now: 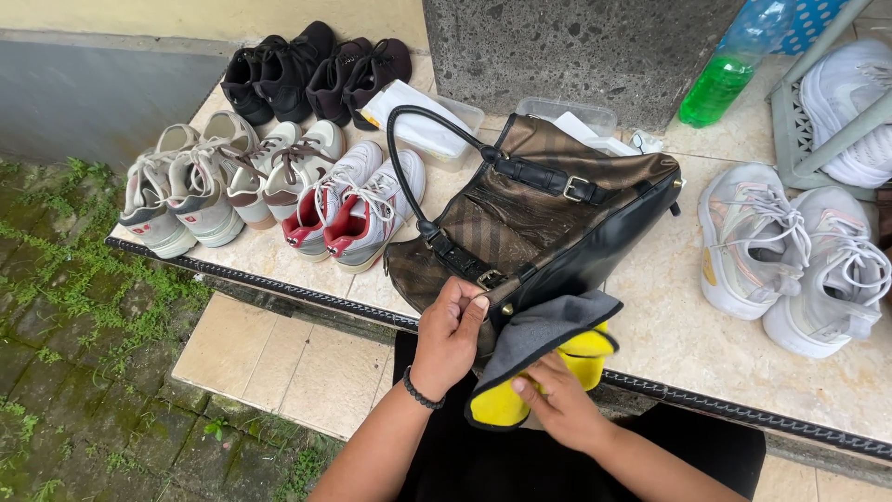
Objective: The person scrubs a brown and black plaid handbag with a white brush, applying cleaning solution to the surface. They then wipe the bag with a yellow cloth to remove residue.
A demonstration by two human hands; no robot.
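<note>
Currently: your left hand (449,336) fingers are closed over the near edge of the brown-and-black handbag (534,218), which lies on the tiled ledge (669,325). Your right hand (557,404) pinches a grey-and-yellow cloth (544,358) against the bag's corner. Step judged: wiping. Next: hold the bag steady, keep cloth contact. Far left: sneakers (269,181).

Soft, even daylight, no hard shadows. Mild sheen on the brown handbag (534,218) and pale tiled ledge (669,325). Focus sharp throughout; slight wide-angle bending toward the frame edges.
</note>
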